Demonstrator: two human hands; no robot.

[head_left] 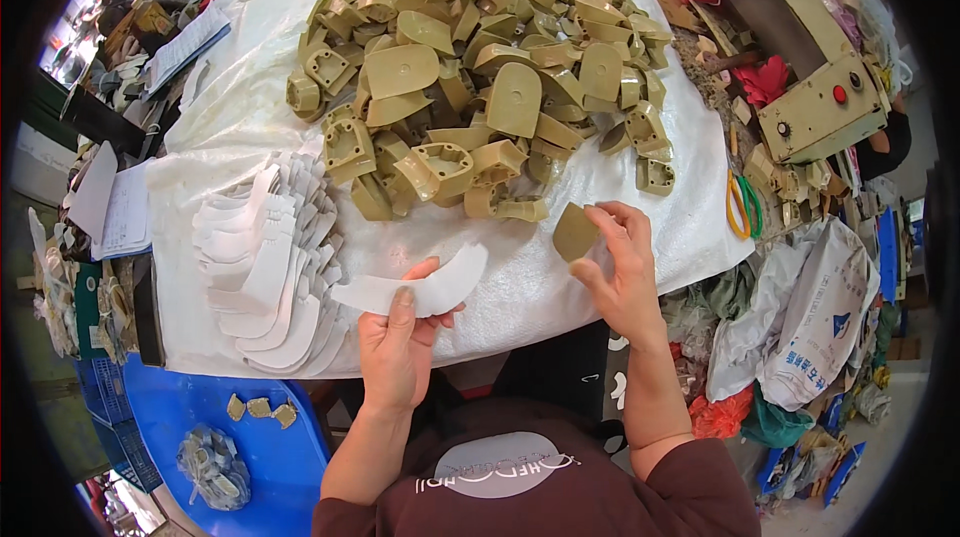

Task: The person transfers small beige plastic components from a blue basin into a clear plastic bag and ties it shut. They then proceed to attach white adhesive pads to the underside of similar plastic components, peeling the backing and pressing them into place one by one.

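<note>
My left hand [396, 342] pinches a curved white strip [452, 279] between thumb and fingers, just over the table's near edge. In my right hand [632, 282] is an olive plastic shoe heel [574, 233], gripped between thumb and fingertips, a little apart from the strip. Beyond both hands lies a big heap of similar olive heels [515, 97], some flat face up, others showing their hollow undersides. Left of my left hand, many more curved white pieces [265, 282] lie in overlapping layers. A white plastic sheet [690, 237] lies beneath it all.
Scissors with green and yellow handles [742, 207] lie at the right edge, below a beige control box [825, 109] with a red button. Stuffed plastic bags [815, 322] crowd the right. At lower left, a blue plastic surface [165, 407] holds three heels and a filled clear bag [213, 467].
</note>
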